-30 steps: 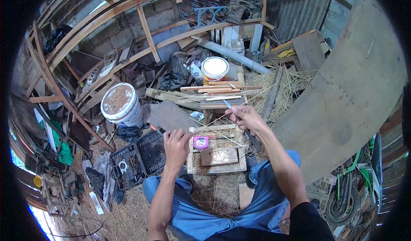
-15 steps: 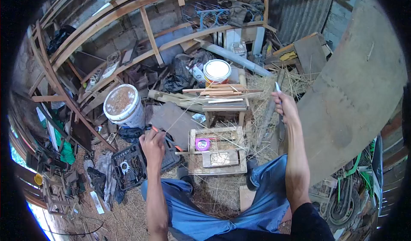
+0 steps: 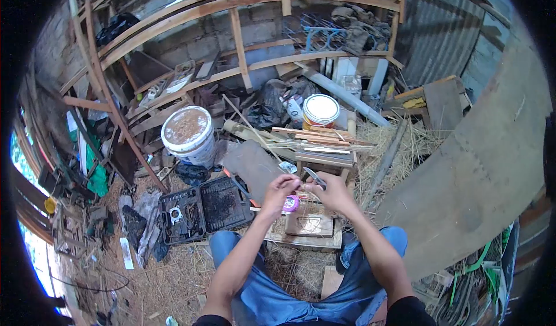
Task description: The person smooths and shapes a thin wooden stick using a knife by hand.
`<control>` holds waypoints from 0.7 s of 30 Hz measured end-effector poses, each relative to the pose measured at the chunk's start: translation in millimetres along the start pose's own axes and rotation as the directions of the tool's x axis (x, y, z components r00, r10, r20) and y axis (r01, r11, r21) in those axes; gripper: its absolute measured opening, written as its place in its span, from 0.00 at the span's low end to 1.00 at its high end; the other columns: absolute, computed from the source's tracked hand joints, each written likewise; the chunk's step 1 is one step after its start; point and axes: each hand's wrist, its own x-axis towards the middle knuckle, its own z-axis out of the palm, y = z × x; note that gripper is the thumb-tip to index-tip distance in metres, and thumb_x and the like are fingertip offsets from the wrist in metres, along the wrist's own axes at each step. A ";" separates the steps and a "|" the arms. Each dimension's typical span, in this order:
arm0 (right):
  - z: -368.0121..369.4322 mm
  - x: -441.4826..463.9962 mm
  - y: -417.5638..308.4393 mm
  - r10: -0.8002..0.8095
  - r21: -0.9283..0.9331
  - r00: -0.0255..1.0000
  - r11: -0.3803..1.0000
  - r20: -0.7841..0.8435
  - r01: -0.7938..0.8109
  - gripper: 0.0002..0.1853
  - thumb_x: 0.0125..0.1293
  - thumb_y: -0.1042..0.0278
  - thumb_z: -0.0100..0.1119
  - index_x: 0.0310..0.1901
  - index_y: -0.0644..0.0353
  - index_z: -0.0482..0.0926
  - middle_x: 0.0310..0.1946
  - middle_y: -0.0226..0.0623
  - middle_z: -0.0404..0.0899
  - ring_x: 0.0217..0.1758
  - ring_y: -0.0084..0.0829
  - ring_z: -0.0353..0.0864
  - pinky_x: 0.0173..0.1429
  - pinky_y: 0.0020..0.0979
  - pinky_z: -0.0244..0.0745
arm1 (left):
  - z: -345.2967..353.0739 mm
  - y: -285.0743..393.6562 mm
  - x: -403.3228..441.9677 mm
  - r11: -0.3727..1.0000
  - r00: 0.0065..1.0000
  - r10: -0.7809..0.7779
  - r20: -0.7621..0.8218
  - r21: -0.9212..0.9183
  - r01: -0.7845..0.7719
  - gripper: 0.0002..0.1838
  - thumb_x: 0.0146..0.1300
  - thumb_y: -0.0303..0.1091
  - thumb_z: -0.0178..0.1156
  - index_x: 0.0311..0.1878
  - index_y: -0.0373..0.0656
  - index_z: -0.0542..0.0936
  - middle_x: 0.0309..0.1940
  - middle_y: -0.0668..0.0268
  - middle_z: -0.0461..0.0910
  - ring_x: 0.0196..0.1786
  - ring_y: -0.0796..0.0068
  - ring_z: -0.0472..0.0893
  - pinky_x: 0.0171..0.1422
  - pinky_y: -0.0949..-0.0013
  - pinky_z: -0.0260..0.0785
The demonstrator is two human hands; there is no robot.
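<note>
My right hand (image 3: 331, 191) is closed round a small knife (image 3: 314, 177), its blade pointing up and to the left. Close beside it, my left hand (image 3: 280, 195) has its fingers pinched on a thin pale strip (image 3: 255, 127), which seems to run away up and to the left; its near end is hidden by the fingers. Below the hands lie a pink tape measure (image 3: 291, 203) and a wooden block (image 3: 309, 224), both within a low wooden frame (image 3: 301, 241). Beyond them, several wood strips (image 3: 315, 136) are stacked on a small wooden stand (image 3: 324, 157).
An open tool case (image 3: 223, 206) lies left of the frame. Behind stand a sawdust-topped bucket (image 3: 188, 132) and a white-lidded bucket (image 3: 321, 110). A large board (image 3: 463, 187) leans at the right. Straw and shavings cover the floor.
My hands have come together from far apart, bringing the knife in beside the left hand. The view has shifted, so the surroundings sit further right and lower.
</note>
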 end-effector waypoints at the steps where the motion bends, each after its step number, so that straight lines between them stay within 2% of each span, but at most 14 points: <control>1: 12.3 2.1 7.8 -0.019 0.007 0.999 1.000 -0.032 0.019 0.12 0.59 0.60 0.65 0.38 0.60 0.81 0.27 0.49 0.80 0.33 0.43 0.82 0.40 0.36 0.73 | 2.6 -5.4 2.4 0.999 0.999 -0.043 0.005 -0.025 0.043 0.08 0.62 0.31 0.63 0.42 0.39 0.79 0.36 0.66 0.82 0.39 0.78 0.80 0.45 0.74 0.72; 5: 10.3 4.6 13.2 -0.053 -0.101 0.996 0.994 -0.068 0.046 0.10 0.60 0.62 0.64 0.38 0.59 0.82 0.27 0.50 0.80 0.33 0.43 0.82 0.41 0.36 0.73 | 5.2 -3.0 4.2 0.993 0.996 -0.094 0.004 -0.068 0.094 0.07 0.63 0.34 0.62 0.40 0.41 0.81 0.36 0.69 0.81 0.38 0.80 0.78 0.43 0.75 0.69; 6: 0.4 2.0 5.4 0.003 -0.125 1.000 0.992 -0.022 -0.006 0.10 0.60 0.62 0.63 0.38 0.58 0.82 0.27 0.50 0.80 0.32 0.43 0.81 0.41 0.36 0.73 | 1.3 0.8 6.9 0.993 0.996 -0.093 -0.002 -0.074 0.093 0.07 0.63 0.34 0.62 0.40 0.41 0.81 0.36 0.69 0.81 0.38 0.80 0.78 0.43 0.75 0.69; 8: -14.8 2.1 9.1 0.063 -0.154 0.998 0.986 0.025 -0.058 0.09 0.60 0.63 0.63 0.38 0.57 0.82 0.27 0.49 0.81 0.32 0.43 0.81 0.41 0.36 0.73 | -17.5 14.8 13.8 0.987 0.989 0.057 -0.140 -0.143 -0.077 0.08 0.63 0.35 0.62 0.41 0.41 0.81 0.36 0.69 0.81 0.37 0.81 0.77 0.44 0.76 0.69; 10: -32.6 3.6 28.8 0.050 -0.167 0.998 0.985 -0.030 -0.054 0.08 0.61 0.62 0.62 0.39 0.55 0.82 0.28 0.46 0.81 0.32 0.40 0.82 0.42 0.36 0.73 | -43.7 37.4 18.1 0.977 0.945 0.094 -0.314 -0.154 -0.148 0.09 0.63 0.36 0.62 0.42 0.42 0.81 0.36 0.69 0.81 0.37 0.81 0.77 0.44 0.77 0.69; 11: -43.2 6.2 43.6 0.088 -0.138 0.994 0.986 -0.065 -0.096 0.09 0.62 0.62 0.61 0.39 0.55 0.82 0.27 0.44 0.82 0.32 0.36 0.82 0.41 0.34 0.73 | -57.5 47.7 17.3 0.961 0.923 0.153 -0.352 -0.166 -0.222 0.10 0.63 0.36 0.62 0.43 0.42 0.80 0.37 0.69 0.81 0.38 0.81 0.77 0.44 0.77 0.69; 12: -51.2 9.2 54.0 0.127 -0.108 0.987 0.985 -0.100 -0.138 0.09 0.62 0.61 0.61 0.38 0.55 0.82 0.27 0.41 0.82 0.31 0.31 0.81 0.40 0.32 0.73 | -71.3 56.3 14.8 0.940 0.897 0.209 -0.390 -0.173 -0.295 0.11 0.63 0.37 0.62 0.44 0.42 0.79 0.37 0.69 0.81 0.38 0.81 0.77 0.45 0.77 0.69; 13: -66.4 3.8 34.8 0.168 -0.016 0.978 0.985 -0.121 -0.172 0.11 0.63 0.59 0.62 0.36 0.59 0.81 0.24 0.34 0.80 0.29 0.23 0.78 0.36 0.28 0.71 | -83.9 63.6 11.5 0.929 0.878 0.206 -0.431 -0.197 -0.315 0.11 0.64 0.37 0.62 0.45 0.43 0.79 0.37 0.69 0.81 0.38 0.82 0.77 0.45 0.77 0.70; 14: -77.6 3.5 28.3 0.171 -0.020 0.977 0.984 -0.125 -0.175 0.11 0.63 0.59 0.62 0.36 0.59 0.81 0.24 0.34 0.80 0.29 0.23 0.78 0.36 0.28 0.71 | -94.7 69.3 10.0 0.916 0.859 0.204 -0.469 -0.219 -0.337 0.11 0.64 0.38 0.62 0.45 0.43 0.78 0.37 0.69 0.80 0.38 0.82 0.77 0.45 0.76 0.70; 16: -94.6 2.6 24.0 0.269 0.138 0.954 0.958 -0.129 -0.251 0.14 0.64 0.57 0.61 0.31 0.62 0.79 0.23 0.28 0.76 0.25 0.20 0.73 0.32 0.26 0.68 | -111.3 72.3 4.5 0.918 0.855 0.223 -0.468 -0.194 -0.346 0.10 0.64 0.37 0.62 0.45 0.44 0.77 0.36 0.70 0.80 0.37 0.82 0.77 0.45 0.77 0.69; 17: -93.6 4.8 29.2 0.277 0.316 0.949 0.923 -0.153 -0.219 0.14 0.65 0.58 0.60 0.33 0.63 0.77 0.21 0.23 0.72 0.20 0.19 0.68 0.26 0.24 0.64 | -114.9 71.6 4.0 0.924 0.848 0.197 -0.492 -0.194 -0.328 0.09 0.64 0.36 0.62 0.43 0.45 0.77 0.36 0.70 0.80 0.36 0.82 0.76 0.43 0.78 0.68; 18: -92.0 4.7 26.1 0.277 0.313 0.948 0.925 -0.160 -0.217 0.14 0.65 0.58 0.60 0.33 0.63 0.77 0.21 0.23 0.72 0.20 0.19 0.68 0.26 0.24 0.64 | -115.7 69.3 3.8 0.924 0.851 0.198 -0.487 -0.198 -0.328 0.09 0.64 0.36 0.62 0.43 0.45 0.77 0.36 0.70 0.80 0.36 0.82 0.76 0.43 0.78 0.68; 20: -86.3 6.4 18.3 0.317 0.496 0.907 0.856 -0.276 -0.148 0.11 0.67 0.60 0.59 0.35 0.59 0.76 0.18 0.18 0.66 0.14 0.10 0.56 0.18 0.18 0.48 | -117.0 65.0 2.9 0.960 0.856 0.178 -0.486 -0.104 -0.259 0.07 0.64 0.36 0.62 0.42 0.46 0.77 0.36 0.71 0.80 0.35 0.83 0.76 0.41 0.78 0.67; 21: -85.6 7.5 20.1 0.324 0.610 0.912 0.784 -0.251 -0.110 0.10 0.68 0.60 0.58 0.35 0.58 0.75 0.18 0.18 0.65 0.14 0.09 0.54 0.17 0.17 0.46 | -111.6 67.8 -0.7 0.976 0.864 0.140 -0.483 -0.081 -0.203 0.06 0.65 0.35 0.60 0.43 0.47 0.76 0.35 0.73 0.79 0.35 0.84 0.76 0.40 0.77 0.66</control>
